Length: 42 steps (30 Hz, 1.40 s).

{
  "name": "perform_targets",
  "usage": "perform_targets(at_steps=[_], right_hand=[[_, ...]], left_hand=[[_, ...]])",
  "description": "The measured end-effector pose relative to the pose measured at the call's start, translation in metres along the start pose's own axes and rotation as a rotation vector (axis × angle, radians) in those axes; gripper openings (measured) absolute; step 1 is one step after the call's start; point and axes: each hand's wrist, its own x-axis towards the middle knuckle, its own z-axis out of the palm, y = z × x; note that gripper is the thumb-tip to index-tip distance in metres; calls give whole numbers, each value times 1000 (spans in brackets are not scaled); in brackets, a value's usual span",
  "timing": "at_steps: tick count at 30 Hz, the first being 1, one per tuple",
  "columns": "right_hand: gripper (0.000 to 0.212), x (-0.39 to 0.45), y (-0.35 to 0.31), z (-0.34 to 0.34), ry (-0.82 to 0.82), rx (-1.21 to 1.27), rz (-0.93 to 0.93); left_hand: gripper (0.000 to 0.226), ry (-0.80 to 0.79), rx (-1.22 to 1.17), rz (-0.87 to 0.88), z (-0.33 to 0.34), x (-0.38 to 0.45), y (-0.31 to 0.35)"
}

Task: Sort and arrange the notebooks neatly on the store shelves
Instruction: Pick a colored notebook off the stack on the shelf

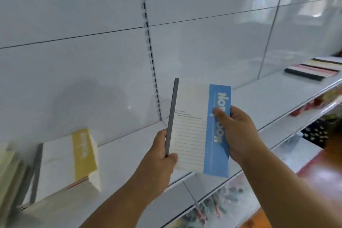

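I hold a notebook (192,131) upright in front of the white shelf (259,102); its cover is cream with ruled lines, a blue band along the right side and a grey spine on the left. My left hand (162,152) grips the lower part of the grey spine. My right hand (235,133) pinches the blue edge, thumb on the cover. A stack of similar notebooks with a yellow band (74,161) leans on the shelf at the left. More notebooks in dark, pink and cream covers (312,70) lie flat at the shelf's far right.
A slotted upright rail (149,46) runs down the white back panel. A grey divider (36,170) stands beside the yellow-banded stack. Lower shelves at the right hold packaged goods (222,203). An orange-brown floor (325,176) shows at the bottom right.
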Motion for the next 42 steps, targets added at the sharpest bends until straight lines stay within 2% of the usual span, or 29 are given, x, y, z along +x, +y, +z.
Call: perform_targets(at_steps=[4, 6, 11, 17, 21, 29, 35, 39, 42], right_hand=[[13, 32, -27, -131, 149, -73, -43], [13, 51, -50, -196, 202, -98, -41], [17, 112, -98, -325, 308, -119, -102], [15, 213, -97, -416, 414, -80, -123], [12, 274, -107, -485, 547, -83, -127], [10, 361, -136, -667, 764, -143, -121], [13, 470, -143, -796, 695, -159, -94], [18, 558, -161, -844, 575, -156, -33], [17, 628, -163, -863, 443, -142, 0]], left_hand=[[20, -55, -59, 21, 128, 54, 32], [15, -96, -53, 53, 192, 81, 52], [16, -176, 61, 191, 311, 141, 105], [17, -218, 131, 227, 412, 243, 131], [15, -302, 143, 271, 490, 325, 151], [14, -495, 178, 370, 682, 436, 215], [12, -422, 163, 334, 812, 513, 248], [12, -346, 83, 217, 852, 566, 274], [12, -234, 119, 149, 873, 607, 288]])
